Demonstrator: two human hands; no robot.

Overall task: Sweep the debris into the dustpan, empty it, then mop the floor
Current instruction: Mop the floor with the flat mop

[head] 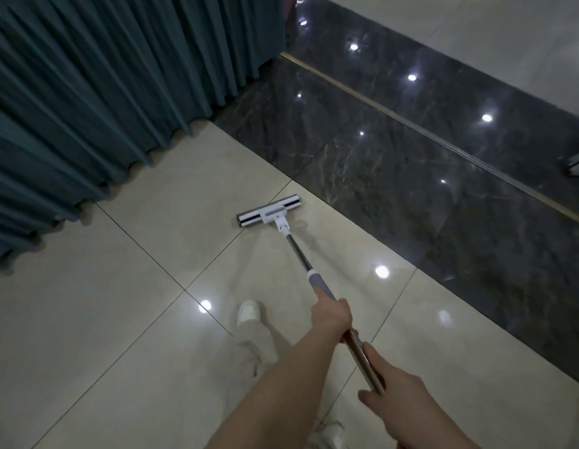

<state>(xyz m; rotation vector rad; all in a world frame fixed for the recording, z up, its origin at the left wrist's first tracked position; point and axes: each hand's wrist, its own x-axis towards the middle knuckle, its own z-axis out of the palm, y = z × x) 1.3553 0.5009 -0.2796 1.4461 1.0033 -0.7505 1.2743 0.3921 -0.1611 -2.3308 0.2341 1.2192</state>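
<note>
Steel mop handle (296, 251) pointing forward-left, head (268, 211) crosswise

We see the mop (283, 228) with its flat white head (268, 211), dark at both ends, lying flat on the floor (119, 319), its right end farther off. The shiny metal pole (298, 251) slopes up from the head toward the near right. The left hand (333, 315) grips it just below a grey sleeve (317, 280), the right hand (392, 396) nearer. The floor is glossy cream tile with thin dark joints.
</note>
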